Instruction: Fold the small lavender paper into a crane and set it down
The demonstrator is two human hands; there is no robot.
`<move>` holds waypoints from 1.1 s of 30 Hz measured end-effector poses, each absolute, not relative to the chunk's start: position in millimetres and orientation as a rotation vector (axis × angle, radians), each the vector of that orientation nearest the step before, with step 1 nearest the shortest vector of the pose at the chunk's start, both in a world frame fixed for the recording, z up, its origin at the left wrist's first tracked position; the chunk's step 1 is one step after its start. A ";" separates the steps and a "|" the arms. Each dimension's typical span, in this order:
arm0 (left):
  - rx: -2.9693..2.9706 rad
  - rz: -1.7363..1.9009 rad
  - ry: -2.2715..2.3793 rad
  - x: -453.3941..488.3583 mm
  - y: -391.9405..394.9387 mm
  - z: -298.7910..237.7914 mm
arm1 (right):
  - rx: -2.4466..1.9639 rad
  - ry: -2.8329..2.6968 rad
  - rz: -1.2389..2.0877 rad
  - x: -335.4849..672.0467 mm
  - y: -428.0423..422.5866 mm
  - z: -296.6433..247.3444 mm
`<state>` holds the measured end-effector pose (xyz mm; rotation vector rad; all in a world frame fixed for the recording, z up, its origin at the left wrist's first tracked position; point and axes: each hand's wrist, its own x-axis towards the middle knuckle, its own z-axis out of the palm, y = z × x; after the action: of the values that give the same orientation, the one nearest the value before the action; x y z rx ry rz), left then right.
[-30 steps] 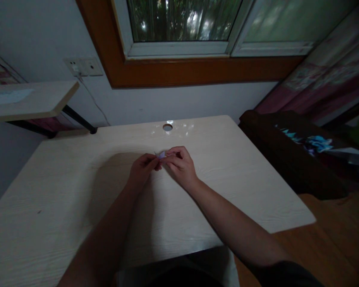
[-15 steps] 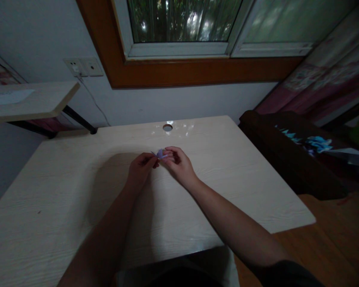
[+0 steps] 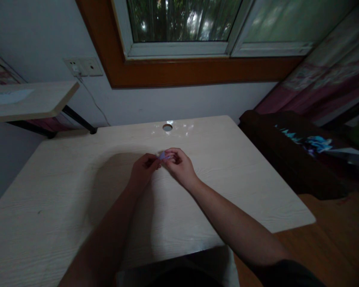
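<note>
A small piece of folded purple paper (image 3: 162, 155) is held between my two hands just above the desk. Pointed flaps of it show between the fingertips; the rest is covered by my fingers. My left hand (image 3: 142, 169) pinches its left side with thumb and forefinger. On the other side, my right hand (image 3: 181, 165) has its thumb and fingers closed on the paper's right part.
Both forearms rest over a pale wooden desk (image 3: 242, 187) with a round cable hole (image 3: 167, 127) near the back edge. A raised shelf (image 3: 32, 103) stands at left. To the right, a dark brown piece of furniture (image 3: 275, 147) carries blue folded pieces (image 3: 318, 143).
My left hand has shifted slightly right, closer to my right hand. The purple paper has turned a little, and its tip by the left fingers is now covered.
</note>
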<state>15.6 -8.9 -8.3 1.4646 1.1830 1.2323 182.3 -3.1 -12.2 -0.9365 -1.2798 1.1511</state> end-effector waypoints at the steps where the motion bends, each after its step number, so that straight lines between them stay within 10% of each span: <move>1: 1.490 1.234 1.191 15.1 -9.0 -9.3 | -0.941 -1.290 1.144 182.5 -3.1 -11.8; 33: 1.816 1.165 1.315 11.7 -10.9 -12.0 | -0.922 -1.261 1.231 181.8 -1.2 -14.9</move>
<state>11.7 -10.9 -12.0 1.8160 1.3152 1.1646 181.8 -1.2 -14.9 -0.9217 -1.2605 1.2310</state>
